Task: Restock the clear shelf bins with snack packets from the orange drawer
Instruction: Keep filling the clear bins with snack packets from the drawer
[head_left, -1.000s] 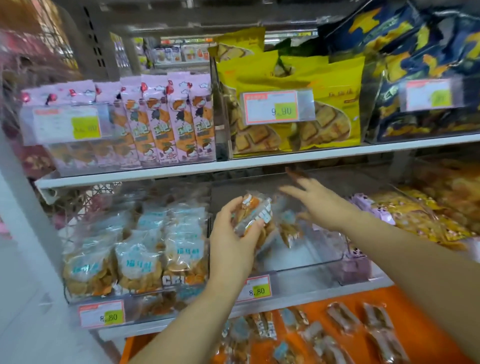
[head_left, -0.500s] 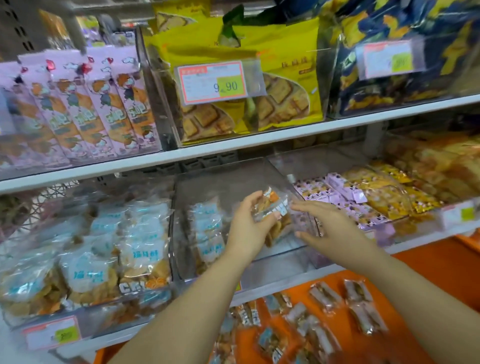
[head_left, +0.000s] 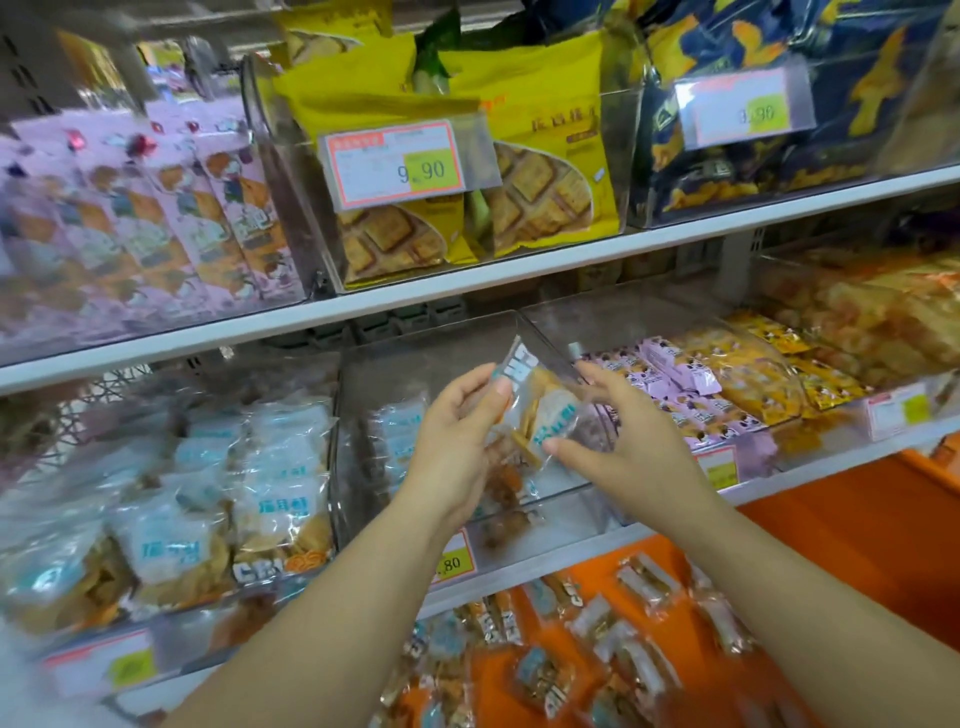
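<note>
A clear snack packet (head_left: 540, 410) with a pale blue label and tan crackers is held up in front of a nearly empty clear shelf bin (head_left: 384, 364) on the lower shelf. My left hand (head_left: 457, 441) pinches its top left corner between thumb and fingers. My right hand (head_left: 618, 436) holds the packet's right side, thumb under its lower edge. A few packets (head_left: 400, 431) of the same kind stand at the bin's left side. Below lies the orange drawer (head_left: 857, 525), pulled out, with several loose snack packets (head_left: 618, 629) on its floor.
A full clear bin of blue-label packets (head_left: 208, 499) sits to the left. To the right are bins of pink packets (head_left: 675, 379) and yellow packets (head_left: 769, 374). The upper shelf (head_left: 519, 270) overhangs, holding yellow biscuit bags (head_left: 540, 171), pink boxes (head_left: 156, 208) and dark blue bags (head_left: 727, 171).
My right hand came back from deep in the bin and took hold of the packet's right side. The packet now hangs upright between both hands. The view shifted right.
</note>
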